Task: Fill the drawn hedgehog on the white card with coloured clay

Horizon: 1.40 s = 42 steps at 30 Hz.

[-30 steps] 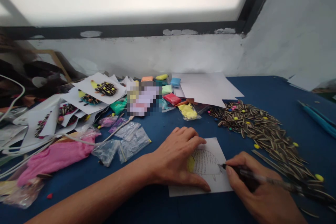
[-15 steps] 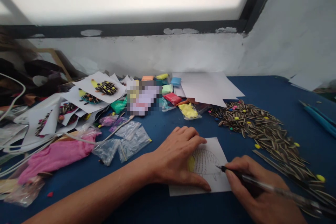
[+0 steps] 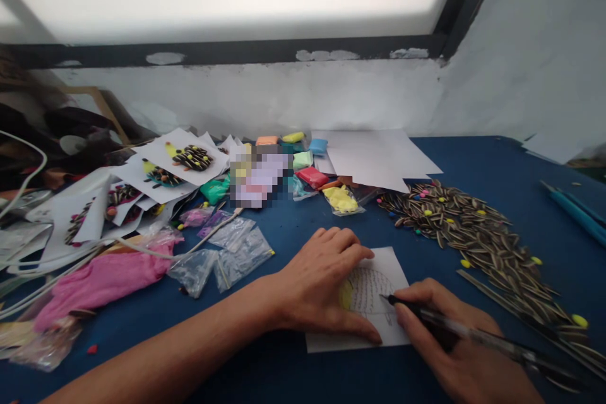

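Observation:
A small white sheet of paper [image 3: 392, 331] lies on the blue table [image 3: 288, 233], bearing a rounded drawing with rows of short marks and a yellow patch at its left. My left hand [image 3: 326, 287] rests on the sheet with fingers and thumb spread around the drawing. Gripped in my right hand [image 3: 454, 334] is a pen [image 3: 426, 315], its tip at the right part of the marks. Whether the tip touches the paper I cannot tell. Right of that hand lies a long pile of striped sunflower seeds [image 3: 487, 240] dotted with small coloured balls.
Finished-looking seed pictures on paper [image 3: 194, 151] are heaped at the left, near pink clay [image 3: 118, 278], clear bags [image 3: 241, 259] and a white cable [image 3: 203, 237]. Clay packets [image 3: 312, 177] and blank sheets [image 3: 374, 151] lie toward the wall. Tweezers [image 3: 492, 297] lie by the seeds.
My right hand has moved slightly left with the pen, bringing its tip farther into the drawn marks. My left hand stays in place on the paper.

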Motion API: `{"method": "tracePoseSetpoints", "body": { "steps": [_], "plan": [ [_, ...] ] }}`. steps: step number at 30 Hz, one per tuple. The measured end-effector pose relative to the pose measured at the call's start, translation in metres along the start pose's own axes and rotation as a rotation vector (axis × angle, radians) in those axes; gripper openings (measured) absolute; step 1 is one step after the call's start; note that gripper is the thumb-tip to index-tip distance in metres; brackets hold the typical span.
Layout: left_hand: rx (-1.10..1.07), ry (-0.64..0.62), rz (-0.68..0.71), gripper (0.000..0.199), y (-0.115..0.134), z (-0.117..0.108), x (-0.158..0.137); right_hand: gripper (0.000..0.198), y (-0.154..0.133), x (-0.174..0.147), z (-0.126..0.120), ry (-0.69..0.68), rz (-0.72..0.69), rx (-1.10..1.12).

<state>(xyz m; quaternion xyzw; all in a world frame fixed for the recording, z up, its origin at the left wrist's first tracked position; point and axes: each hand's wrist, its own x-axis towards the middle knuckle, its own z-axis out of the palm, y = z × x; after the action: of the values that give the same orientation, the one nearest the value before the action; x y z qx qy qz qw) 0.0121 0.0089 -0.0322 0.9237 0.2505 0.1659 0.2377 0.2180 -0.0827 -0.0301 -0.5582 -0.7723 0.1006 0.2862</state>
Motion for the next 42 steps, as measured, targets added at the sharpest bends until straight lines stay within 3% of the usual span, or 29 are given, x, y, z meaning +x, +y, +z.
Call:
{"method": "tracePoseSetpoints", "body": {
  "steps": [26, 33, 42],
  "plan": [
    [0.008, 0.002, 0.008, 0.076, -0.001, 0.0014, 0.0003, 0.009, -0.0008, -0.0007, 0.0004, -0.07, 0.003, 0.006],
    [0.003, 0.006, 0.008, 0.074, -0.0008, 0.0005, 0.0003, 0.008, -0.0008, 0.0022, -0.0001, 0.039, 0.032, 0.0],
    [0.006, 0.005, 0.003, 0.074, -0.0002, 0.0007, 0.0008, 0.008, -0.0008, 0.002, -0.0002, -0.04, 0.047, 0.009]
  ]
}}
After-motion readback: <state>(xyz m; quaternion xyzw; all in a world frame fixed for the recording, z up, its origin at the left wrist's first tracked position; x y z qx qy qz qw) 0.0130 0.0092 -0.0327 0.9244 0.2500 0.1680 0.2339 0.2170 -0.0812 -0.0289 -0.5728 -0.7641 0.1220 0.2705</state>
